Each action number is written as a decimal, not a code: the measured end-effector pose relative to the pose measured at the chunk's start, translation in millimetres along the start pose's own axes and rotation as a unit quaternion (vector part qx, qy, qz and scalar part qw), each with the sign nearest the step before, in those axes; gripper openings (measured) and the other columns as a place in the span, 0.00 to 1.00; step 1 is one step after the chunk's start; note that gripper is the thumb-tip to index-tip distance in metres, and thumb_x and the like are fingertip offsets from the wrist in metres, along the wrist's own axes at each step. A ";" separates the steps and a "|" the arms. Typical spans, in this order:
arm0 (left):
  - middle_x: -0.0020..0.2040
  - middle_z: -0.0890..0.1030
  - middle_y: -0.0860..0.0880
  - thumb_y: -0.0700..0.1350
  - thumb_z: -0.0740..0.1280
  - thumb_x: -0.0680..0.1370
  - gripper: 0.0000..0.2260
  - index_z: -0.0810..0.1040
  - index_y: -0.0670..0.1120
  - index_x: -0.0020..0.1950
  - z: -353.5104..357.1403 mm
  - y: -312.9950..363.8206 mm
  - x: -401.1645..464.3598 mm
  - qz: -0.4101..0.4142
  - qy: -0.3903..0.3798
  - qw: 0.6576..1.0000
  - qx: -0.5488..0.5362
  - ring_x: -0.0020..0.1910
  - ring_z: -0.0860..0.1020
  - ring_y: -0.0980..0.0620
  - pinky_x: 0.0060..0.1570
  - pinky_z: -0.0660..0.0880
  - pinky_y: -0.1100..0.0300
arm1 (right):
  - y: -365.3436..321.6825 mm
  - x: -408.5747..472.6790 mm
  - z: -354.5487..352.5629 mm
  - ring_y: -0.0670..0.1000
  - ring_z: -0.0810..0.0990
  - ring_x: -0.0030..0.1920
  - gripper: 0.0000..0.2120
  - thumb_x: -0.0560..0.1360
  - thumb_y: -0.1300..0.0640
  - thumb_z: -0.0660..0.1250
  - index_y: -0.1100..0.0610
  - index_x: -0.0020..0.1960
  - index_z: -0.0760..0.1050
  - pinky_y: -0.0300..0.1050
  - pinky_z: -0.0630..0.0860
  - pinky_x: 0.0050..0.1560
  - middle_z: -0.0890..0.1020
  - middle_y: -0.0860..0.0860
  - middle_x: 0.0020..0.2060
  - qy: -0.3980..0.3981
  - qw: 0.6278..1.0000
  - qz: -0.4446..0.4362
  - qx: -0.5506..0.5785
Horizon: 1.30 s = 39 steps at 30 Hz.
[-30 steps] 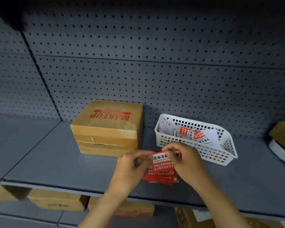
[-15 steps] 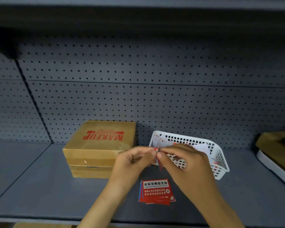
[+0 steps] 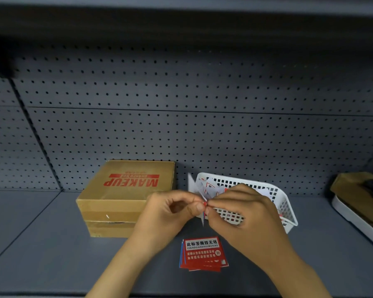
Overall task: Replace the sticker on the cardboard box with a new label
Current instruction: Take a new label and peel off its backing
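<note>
A brown cardboard box (image 3: 125, 196) printed "MAKEUP" in red sits on the grey shelf (image 3: 52, 244), left of centre. My left hand (image 3: 170, 214) and my right hand (image 3: 241, 214) meet in front of it, both pinching one small red label (image 3: 204, 208) held edge-on between the fingertips. A small stack of red labels (image 3: 202, 253) with white text lies flat on the shelf just below my hands.
A white perforated basket (image 3: 284, 203) holding scraps of paper and stickers stands right of the box, partly behind my right hand. A grey pegboard wall (image 3: 181, 125) closes the back. At the far right edge lies a white tray (image 3: 357, 220) with a brown box.
The view has tilted up, so the lower shelf is out of sight. My hands lifted one label off the stack and raised it in front of the basket; the stack stays on the shelf.
</note>
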State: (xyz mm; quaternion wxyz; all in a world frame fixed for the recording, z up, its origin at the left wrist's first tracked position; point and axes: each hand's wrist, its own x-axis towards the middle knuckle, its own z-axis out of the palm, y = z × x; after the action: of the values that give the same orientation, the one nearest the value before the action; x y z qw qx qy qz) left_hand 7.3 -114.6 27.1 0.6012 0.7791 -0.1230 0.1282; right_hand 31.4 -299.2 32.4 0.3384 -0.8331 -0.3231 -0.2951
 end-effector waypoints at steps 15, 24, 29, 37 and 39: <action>0.41 0.89 0.49 0.47 0.74 0.69 0.09 0.89 0.45 0.45 -4.8 11.1 -0.3 -0.053 -0.021 0.996 -0.069 0.39 0.86 0.56 0.42 0.81 0.64 | 2.3 9.2 -9.6 0.44 0.81 0.41 0.07 0.71 0.53 0.70 0.50 0.43 0.87 0.47 0.79 0.38 0.86 0.40 0.37 -0.060 0.998 -0.027 0.022; 0.37 0.85 0.60 0.49 0.72 0.75 0.03 0.86 0.54 0.44 -7.9 17.8 -5.8 0.139 0.006 0.946 0.292 0.36 0.80 0.66 0.40 0.70 0.77 | -2.8 8.9 -13.1 0.44 0.79 0.38 0.09 0.72 0.49 0.68 0.49 0.39 0.86 0.45 0.78 0.38 0.84 0.40 0.32 -0.114 0.993 -0.008 0.037; 0.37 0.82 0.60 0.48 0.73 0.75 0.01 0.83 0.54 0.44 -7.8 19.8 -7.7 0.163 0.015 0.926 0.340 0.35 0.75 0.66 0.38 0.67 0.79 | -5.1 7.3 -13.4 0.46 0.83 0.39 0.08 0.72 0.51 0.69 0.49 0.40 0.87 0.46 0.78 0.40 0.86 0.43 0.32 -0.122 0.988 0.034 0.093; 0.40 0.83 0.59 0.49 0.69 0.77 0.01 0.80 0.55 0.47 -5.7 19.6 -6.9 0.129 0.009 0.950 0.285 0.40 0.82 0.62 0.41 0.77 0.69 | -11.5 8.5 -14.4 0.47 0.84 0.37 0.08 0.72 0.60 0.73 0.49 0.38 0.87 0.45 0.79 0.42 0.87 0.47 0.34 -0.104 0.962 0.173 0.185; 0.41 0.82 0.61 0.48 0.70 0.77 0.02 0.81 0.54 0.46 -4.4 21.4 -6.9 0.120 0.008 0.955 0.273 0.41 0.82 0.62 0.42 0.75 0.72 | -13.3 9.2 -14.4 0.42 0.84 0.37 0.08 0.72 0.59 0.73 0.49 0.38 0.88 0.34 0.78 0.40 0.88 0.44 0.34 -0.098 0.947 0.217 0.213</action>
State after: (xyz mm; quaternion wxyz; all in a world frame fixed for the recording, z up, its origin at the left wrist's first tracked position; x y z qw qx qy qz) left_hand -6.8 -115.3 45.1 0.3471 0.8917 -0.1716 0.2344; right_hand 23.3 -299.6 52.4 0.5306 -0.8163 -0.2215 -0.0553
